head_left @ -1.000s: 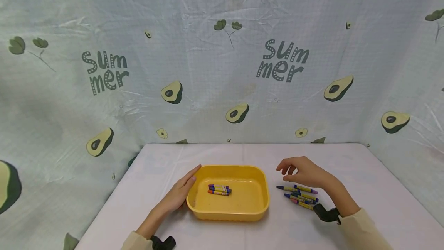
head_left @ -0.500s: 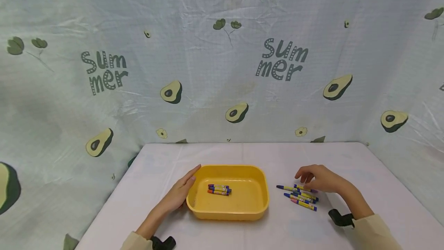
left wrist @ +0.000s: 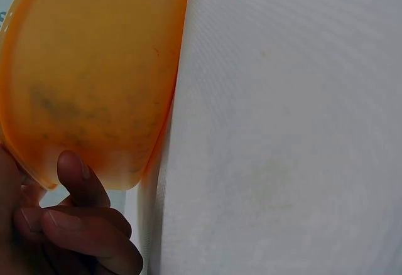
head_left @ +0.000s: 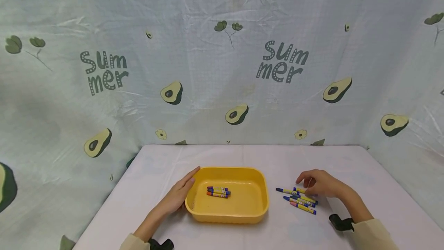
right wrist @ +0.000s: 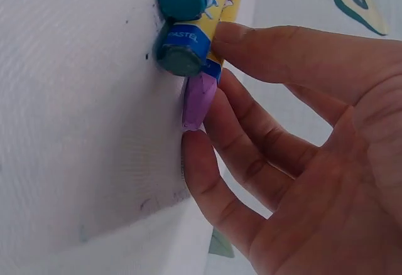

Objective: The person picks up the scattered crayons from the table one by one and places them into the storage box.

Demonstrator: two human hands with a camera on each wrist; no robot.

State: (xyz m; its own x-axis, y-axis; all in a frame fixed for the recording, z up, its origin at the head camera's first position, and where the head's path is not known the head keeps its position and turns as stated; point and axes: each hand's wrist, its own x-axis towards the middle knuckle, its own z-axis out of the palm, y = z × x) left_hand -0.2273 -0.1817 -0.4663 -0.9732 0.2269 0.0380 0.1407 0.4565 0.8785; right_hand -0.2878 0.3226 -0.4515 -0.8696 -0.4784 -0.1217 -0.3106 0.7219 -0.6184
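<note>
A yellow tray (head_left: 260, 207) sits mid-table with three crayons (head_left: 217, 191) inside. My left hand (head_left: 184, 189) lies against the tray's left wall; in the left wrist view one finger (left wrist: 78, 177) touches the tray (left wrist: 94, 68) and the others curl below. A pile of several crayons (head_left: 293, 198) lies on the table to the right of the tray. My right hand (head_left: 317, 184) is down on the pile's far end. In the right wrist view my right hand (right wrist: 217, 77) pinches a purple crayon (right wrist: 200, 102) between thumb and fingers, beside two teal-ended crayons (right wrist: 181, 50).
The white table (head_left: 243, 155) is walled on three sides by an avocado-print sheet (head_left: 222, 68). Bare tabletop lies behind the tray and at the far right. Black wrist straps (head_left: 341, 223) show near the front edge.
My right hand came back from above the tray's right side, dropped onto the crayon pile and closed its fingers on the purple crayon. The left hand and tray stayed put.
</note>
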